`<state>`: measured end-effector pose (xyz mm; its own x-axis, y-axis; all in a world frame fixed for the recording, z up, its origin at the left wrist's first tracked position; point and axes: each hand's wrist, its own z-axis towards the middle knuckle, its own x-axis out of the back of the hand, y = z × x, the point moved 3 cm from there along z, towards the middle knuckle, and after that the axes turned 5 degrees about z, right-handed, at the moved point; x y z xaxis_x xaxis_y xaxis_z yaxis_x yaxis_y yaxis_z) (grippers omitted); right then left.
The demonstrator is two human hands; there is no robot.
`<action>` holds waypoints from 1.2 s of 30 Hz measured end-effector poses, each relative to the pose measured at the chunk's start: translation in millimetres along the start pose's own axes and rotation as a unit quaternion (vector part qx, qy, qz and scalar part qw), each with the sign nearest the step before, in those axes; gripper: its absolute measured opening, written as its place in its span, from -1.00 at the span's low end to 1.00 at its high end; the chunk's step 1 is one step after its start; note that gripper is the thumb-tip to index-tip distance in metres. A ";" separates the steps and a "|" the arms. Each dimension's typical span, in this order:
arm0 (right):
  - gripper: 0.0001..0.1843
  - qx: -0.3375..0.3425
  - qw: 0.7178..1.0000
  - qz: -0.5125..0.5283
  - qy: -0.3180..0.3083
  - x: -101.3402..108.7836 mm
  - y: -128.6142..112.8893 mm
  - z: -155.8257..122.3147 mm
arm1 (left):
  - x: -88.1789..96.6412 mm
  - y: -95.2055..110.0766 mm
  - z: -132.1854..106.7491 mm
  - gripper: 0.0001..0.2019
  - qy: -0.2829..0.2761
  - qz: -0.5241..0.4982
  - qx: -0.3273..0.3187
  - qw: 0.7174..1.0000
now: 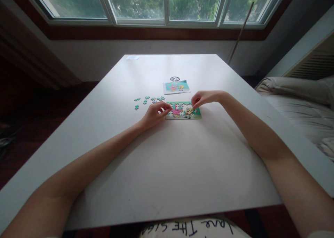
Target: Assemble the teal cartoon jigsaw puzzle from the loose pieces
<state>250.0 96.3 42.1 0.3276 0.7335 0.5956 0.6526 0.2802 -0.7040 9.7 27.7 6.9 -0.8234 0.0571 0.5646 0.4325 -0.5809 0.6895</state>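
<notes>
A jigsaw puzzle [184, 117] in a thin tray lies flat on the white table, partly filled, with pink and yellow cartoon figures and pale gaps in the middle. My left hand [156, 112] rests at its left edge, thumb and forefinger curved to a pinch over the pink part; whatever is between the tips is too small to make out. From the right, my right hand [204, 98] reaches over the tray, its fingers pinched at a yellow puzzle piece [191, 110]. Several loose green puzzle pieces [145, 102] are scattered left of the tray, some close behind my left hand.
Behind the tray lies a picture card [176, 87] with the same figures, and beyond it a round black-and-white item [174, 79]. A whitish scrap [132, 57] lies at the far left corner of the table [167, 168]. A padded beige seat [297, 105] stands to the right.
</notes>
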 end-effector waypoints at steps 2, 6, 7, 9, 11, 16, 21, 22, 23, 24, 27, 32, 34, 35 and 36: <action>-0.63 0.002 1.000 -0.002 -0.003 -0.5 -0.3 0.1 | 0.0 0.0 0.1 -0.78 -0.002 -0.001 0.002 1.000; -0.64 -0.008 1.000 -0.014 -0.009 -3.4 0.9 2.6 | 0.6 2.9 0.7 -0.77 0.000 0.004 0.005 1.000; -0.65 -0.009 1.000 -0.019 -0.008 -4.1 0.6 3.4 | 0.7 3.7 0.9 -0.77 0.001 0.004 0.005 1.000; -0.66 -0.009 1.000 -0.028 -0.002 -5.2 -1.0 4.2 | 0.7 4.4 1.1 -0.77 0.001 0.005 0.006 1.000; -0.67 -0.010 0.999 -0.036 0.001 -5.8 -3.5 4.1 | 0.5 4.1 1.2 -0.77 0.001 0.005 0.006 1.000; -0.67 -0.012 0.999 -0.045 0.000 -4.9 -5.7 2.3 | 0.5 3.2 1.1 -0.76 -0.001 0.005 0.008 1.000; -0.67 -0.010 0.998 -0.057 0.007 -3.3 -1.0 3.7 | 0.6 4.2 0.8 -0.77 0.001 0.002 0.008 1.000; -0.67 -0.009 0.998 -0.058 0.008 -3.3 -0.3 4.3 | 0.6 4.2 0.8 -0.77 0.001 0.001 0.009 1.000; -0.67 -0.007 0.998 -0.058 0.010 -3.3 0.1 4.8 | 0.4 4.2 0.8 -0.76 0.001 0.000 0.009 1.000; -0.66 -0.005 0.998 -0.058 0.010 -3.4 0.4 5.4 | 0.3 4.0 0.8 -0.76 0.000 -0.001 0.009 1.000; -0.65 -0.001 0.998 -0.055 0.013 -4.0 0.9 6.7 | -0.3 3.1 0.9 -0.76 -0.001 -0.002 0.011 1.000; -0.63 -0.007 0.999 -0.046 0.020 -5.7 2.7 9.1 | -1.0 0.7 1.0 -0.76 -0.002 -0.002 0.009 1.000; -0.63 -0.007 0.999 -0.042 0.020 -6.4 3.6 10.0 | -0.9 0.3 1.1 -0.76 -0.002 -0.001 0.007 1.000; -0.64 -0.006 0.999 -0.040 0.019 -6.8 4.0 10.4 | -0.8 0.4 1.1 -0.76 -0.001 -0.001 0.006 1.000; -0.64 -0.005 0.999 -0.040 0.017 -7.1 4.4 10.7 | -0.6 0.7 1.2 -0.76 -0.001 -0.001 0.005 1.000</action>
<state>243.3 99.0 30.6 0.2981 0.6874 0.6623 0.6846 0.3295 -0.6502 10.9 28.3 7.5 -0.8241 0.0598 0.5633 0.4339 -0.5726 0.6956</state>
